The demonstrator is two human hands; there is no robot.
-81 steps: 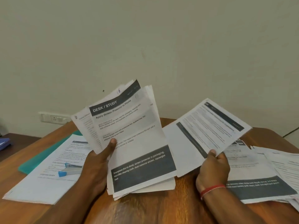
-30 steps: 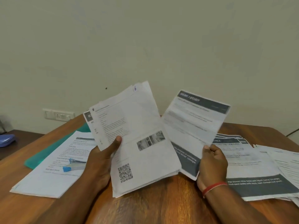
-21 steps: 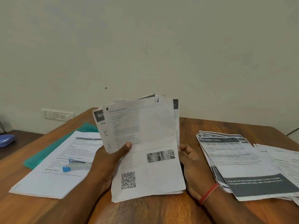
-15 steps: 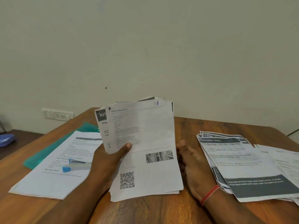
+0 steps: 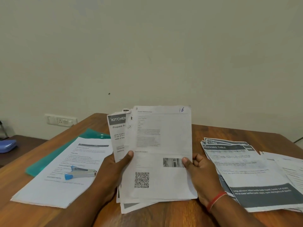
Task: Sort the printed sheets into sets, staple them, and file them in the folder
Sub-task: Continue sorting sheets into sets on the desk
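Gripping a stack of sheets [image 5: 161,145] by its left side with the left hand [image 5: 114,171], thumb pressing on the front. Pinching its right edge with the right hand [image 5: 200,171]. Holding it tall, long side going up and down, bottom edge down at the table [image 5: 164,217]. Showing a QR code and a pen "6" in front, "KITCHEN" and "Prepare" peeking out behind. Seeing a right pile [image 5: 246,169] reading "RESSING TABLE" and "104", and on the left a blue stapler [image 5: 80,173] on a left pile [image 5: 54,190] over a green folder [image 5: 49,161].

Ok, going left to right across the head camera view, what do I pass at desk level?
Blue case → stapler → left hand → held stack of sheets → right hand → pile of sheets lying on the desk.
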